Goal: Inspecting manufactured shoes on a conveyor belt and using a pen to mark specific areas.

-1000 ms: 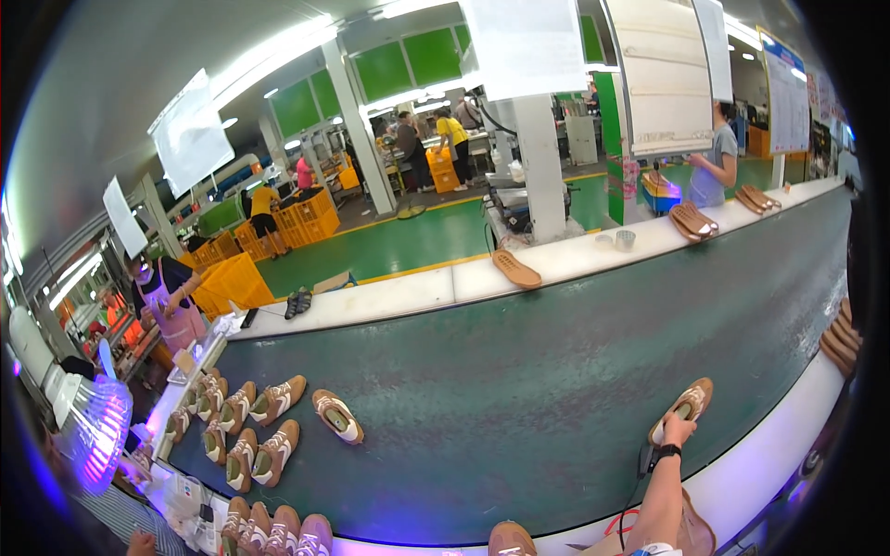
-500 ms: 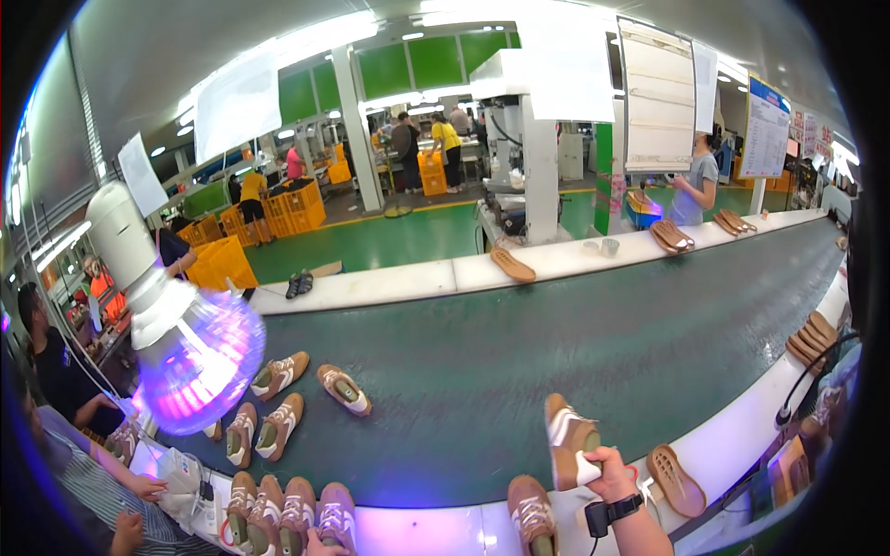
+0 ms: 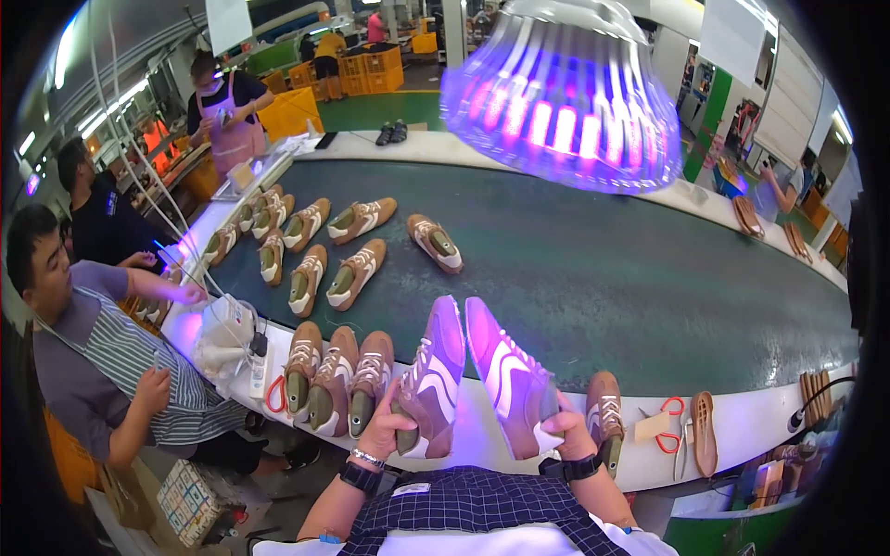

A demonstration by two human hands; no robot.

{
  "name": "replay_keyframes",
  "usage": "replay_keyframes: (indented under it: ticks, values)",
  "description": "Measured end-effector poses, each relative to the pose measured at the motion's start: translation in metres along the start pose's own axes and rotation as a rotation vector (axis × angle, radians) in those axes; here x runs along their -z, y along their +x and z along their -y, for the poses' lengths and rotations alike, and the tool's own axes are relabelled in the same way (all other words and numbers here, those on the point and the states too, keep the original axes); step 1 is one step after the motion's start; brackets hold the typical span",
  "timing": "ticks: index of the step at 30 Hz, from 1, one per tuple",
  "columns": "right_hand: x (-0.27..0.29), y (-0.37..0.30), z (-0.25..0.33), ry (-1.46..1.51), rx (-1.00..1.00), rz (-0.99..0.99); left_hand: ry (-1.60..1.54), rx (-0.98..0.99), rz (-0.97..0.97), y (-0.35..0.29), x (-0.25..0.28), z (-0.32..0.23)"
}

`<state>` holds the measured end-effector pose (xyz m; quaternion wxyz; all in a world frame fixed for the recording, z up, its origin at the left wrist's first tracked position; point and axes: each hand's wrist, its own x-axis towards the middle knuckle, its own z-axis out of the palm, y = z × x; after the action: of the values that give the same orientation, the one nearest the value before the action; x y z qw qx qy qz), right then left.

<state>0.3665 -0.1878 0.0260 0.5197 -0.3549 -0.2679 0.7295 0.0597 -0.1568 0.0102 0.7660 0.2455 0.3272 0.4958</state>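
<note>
My left hand (image 3: 393,430) is closed around the heel of a brown and white sneaker (image 3: 438,371), its toe pointing up and away. A matching sneaker (image 3: 508,375) is gripped at the heel by my right hand (image 3: 571,432). Both are held side by side above the white ledge, toes close together and tinted purple by the lamp. Three laced sneakers (image 3: 336,375) stand in a row left of my left hand, with olive-green inserts inside. Just right of my right hand, another sneaker (image 3: 605,412) rests on the ledge.
A glowing purple lamp (image 3: 565,116) hangs ahead. Several sneakers (image 3: 362,271) lie on the green belt (image 3: 575,250). Red-handled scissors (image 3: 669,426), a beige block (image 3: 651,426) and a sole (image 3: 705,435) lie at right. Co-workers, one in a striped apron (image 3: 148,357), are at left.
My view has turned left. My left hand has lifted a sneaker out of the ledge row. My right hand has brought its sneaker from over the belt to beside the other one.
</note>
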Motion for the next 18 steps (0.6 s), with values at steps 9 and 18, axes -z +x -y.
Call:
replay_keyframes:
  ticks: [9, 18]
  values:
    - [-0.032, -0.009, -0.015, -0.175, 0.075, -0.005, 0.104, -0.005, -0.034, -0.034, 0.013, -0.011]
    - [0.008, -0.01, -0.028, -0.183, 0.081, 0.068, 0.079, 0.067, 0.0, -0.033, 0.007, -0.01]
